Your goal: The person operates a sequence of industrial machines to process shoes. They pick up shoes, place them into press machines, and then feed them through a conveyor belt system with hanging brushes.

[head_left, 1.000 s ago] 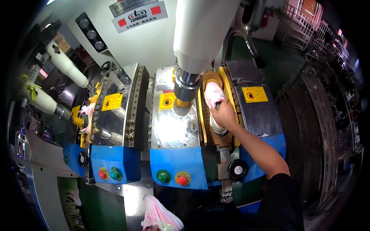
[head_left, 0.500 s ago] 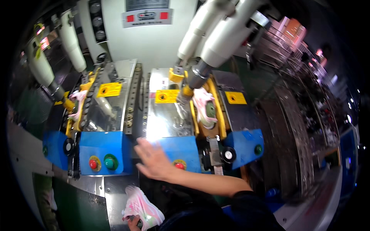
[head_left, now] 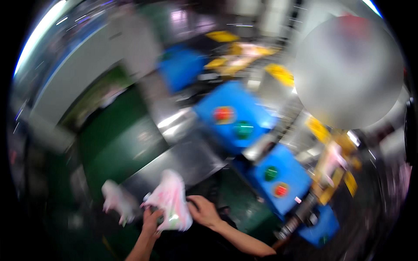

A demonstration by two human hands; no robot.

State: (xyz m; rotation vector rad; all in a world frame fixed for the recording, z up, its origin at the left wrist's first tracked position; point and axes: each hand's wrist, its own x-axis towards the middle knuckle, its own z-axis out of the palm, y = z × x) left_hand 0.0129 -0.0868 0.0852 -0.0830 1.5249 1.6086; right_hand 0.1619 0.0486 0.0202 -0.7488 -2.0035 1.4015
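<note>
Bare left hand [head_left: 150, 222], bare right hand [head_left: 206, 212], dark clothing [head_left: 187, 246]

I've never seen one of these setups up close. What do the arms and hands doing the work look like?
They are a person's: a bare five-fingered left hand and a bare right hand, without gloves. The forearms in view are uncovered, with dark clothing between them. No cables or markings show, though blur hides fine detail.

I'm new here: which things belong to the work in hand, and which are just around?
Part of the work, it seems:
pink shoe, held by the left hand, right hand beside it
blurred second shoe, to its left
blue button panel

Just around, it seems:
green floor
bright light strip, upper left
</note>
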